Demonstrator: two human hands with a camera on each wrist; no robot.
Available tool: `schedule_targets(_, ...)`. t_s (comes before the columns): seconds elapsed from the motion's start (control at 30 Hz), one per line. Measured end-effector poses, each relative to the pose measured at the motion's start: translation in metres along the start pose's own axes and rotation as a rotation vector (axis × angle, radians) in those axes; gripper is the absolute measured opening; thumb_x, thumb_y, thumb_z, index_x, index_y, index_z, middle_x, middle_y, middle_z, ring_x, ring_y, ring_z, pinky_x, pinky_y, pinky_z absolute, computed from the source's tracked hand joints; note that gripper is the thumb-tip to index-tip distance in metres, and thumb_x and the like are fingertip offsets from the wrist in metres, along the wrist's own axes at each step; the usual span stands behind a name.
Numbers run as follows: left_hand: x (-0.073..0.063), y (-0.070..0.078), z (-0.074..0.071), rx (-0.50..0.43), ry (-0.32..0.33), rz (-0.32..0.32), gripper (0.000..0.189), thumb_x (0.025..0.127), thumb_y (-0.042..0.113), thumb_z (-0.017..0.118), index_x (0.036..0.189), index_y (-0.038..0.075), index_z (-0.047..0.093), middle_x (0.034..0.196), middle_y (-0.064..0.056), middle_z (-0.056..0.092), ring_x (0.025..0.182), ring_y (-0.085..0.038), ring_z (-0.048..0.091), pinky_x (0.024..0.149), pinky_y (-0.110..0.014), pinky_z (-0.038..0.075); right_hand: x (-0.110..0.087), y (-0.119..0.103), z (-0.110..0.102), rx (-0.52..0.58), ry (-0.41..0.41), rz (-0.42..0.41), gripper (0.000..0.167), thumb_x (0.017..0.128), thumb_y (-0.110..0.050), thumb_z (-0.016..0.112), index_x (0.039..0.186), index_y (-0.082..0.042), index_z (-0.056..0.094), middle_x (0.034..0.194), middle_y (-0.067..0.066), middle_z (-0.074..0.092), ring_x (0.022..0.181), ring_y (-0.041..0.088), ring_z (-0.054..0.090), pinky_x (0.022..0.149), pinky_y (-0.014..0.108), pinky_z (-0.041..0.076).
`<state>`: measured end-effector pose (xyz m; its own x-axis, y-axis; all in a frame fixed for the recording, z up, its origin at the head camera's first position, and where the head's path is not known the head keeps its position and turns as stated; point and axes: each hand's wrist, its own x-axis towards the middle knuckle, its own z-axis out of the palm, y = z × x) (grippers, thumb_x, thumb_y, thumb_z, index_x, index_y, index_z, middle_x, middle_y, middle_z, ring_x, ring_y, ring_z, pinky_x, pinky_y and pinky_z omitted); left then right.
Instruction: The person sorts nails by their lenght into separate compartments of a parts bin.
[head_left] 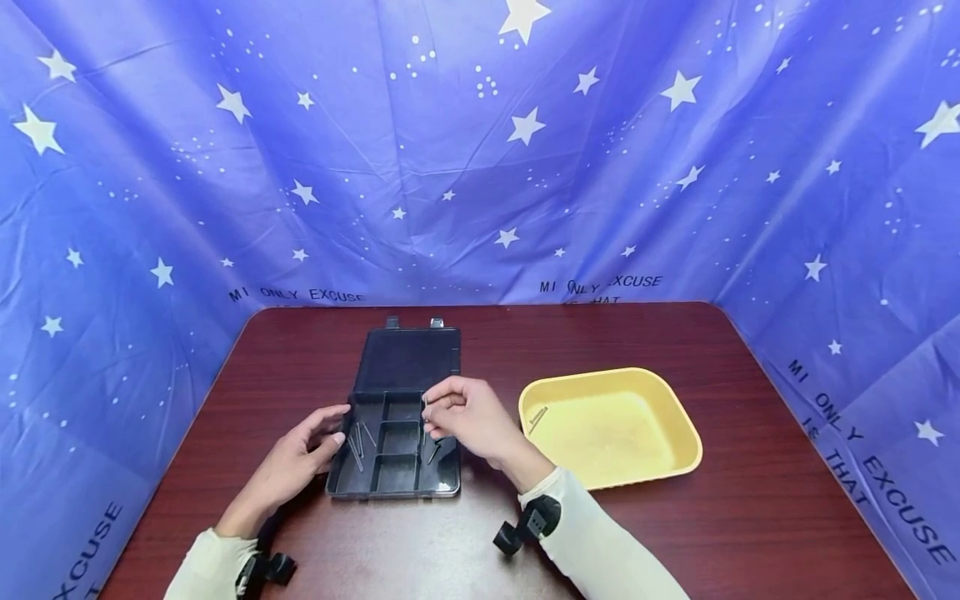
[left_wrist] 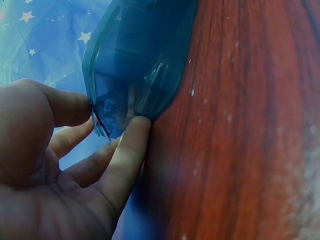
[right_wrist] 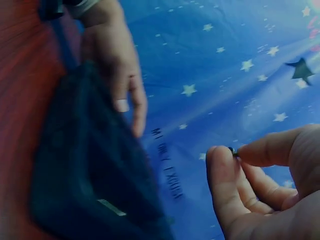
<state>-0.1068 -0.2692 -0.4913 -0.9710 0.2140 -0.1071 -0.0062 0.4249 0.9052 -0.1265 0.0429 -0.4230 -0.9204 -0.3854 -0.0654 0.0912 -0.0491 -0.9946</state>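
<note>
An open black compartment box (head_left: pixel 400 472) lies on the table, its lid (head_left: pixel 411 358) folded back. My left hand (head_left: pixel 296 458) grips the box's left side, thumb at the upper rim and fingers against the wall in the left wrist view. Above the right column of compartments, my right hand (head_left: pixel 472 417) pinches a small screw (right_wrist: pixel 233 151) between thumb and forefinger, most of it hidden by the fingertips. Several long thin metal pins (head_left: pixel 358 446) lie in the left compartment. Another screw (head_left: pixel 434 452) is in the right compartment.
A yellow plastic bin (head_left: pixel 686 425) stands to the right of the box, with a few screws (head_left: pixel 537 419) at its left end. Behind the dark red table (head_left: pixel 510 342) hangs a blue star-patterned cloth (head_left: pixel 450 167), which also encloses both sides.
</note>
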Motion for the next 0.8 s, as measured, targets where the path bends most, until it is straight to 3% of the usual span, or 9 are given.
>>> schedule_targets(0.3, 0.0, 0.0, -0.001, 0.012, 0.005, 0.004, 0.049, 0.108, 0.018, 0.063, 0.155, 0.016, 0.05, 0.148, -0.027, 0.058, 0.12, -0.03, 0.067, 0.078, -0.032, 0.062, -0.002, 0.03, 0.004, -0.041, 0.08, 0.103, 0.022, 0.094, 0.006, 0.068, 0.114, 0.014, 0.065, 0.097, 0.028, 0.074, 0.07, 0.011, 0.07, 0.07, 0.026, 0.063)
schedule_targets(0.8, 0.001, -0.001, -0.001, 0.017, 0.001, -0.005, 0.049, 0.108, 0.019, 0.063, 0.155, 0.016, 0.049, 0.147, -0.026, 0.058, 0.12, -0.031, 0.066, 0.078, -0.03, 0.062, -0.004, 0.03, 0.0, -0.048, 0.099, 0.097, 0.03, 0.095, 0.001, 0.07, 0.119, 0.017, 0.064, 0.1, 0.031, 0.073, 0.073, 0.013, 0.071, 0.073, 0.027, 0.064)
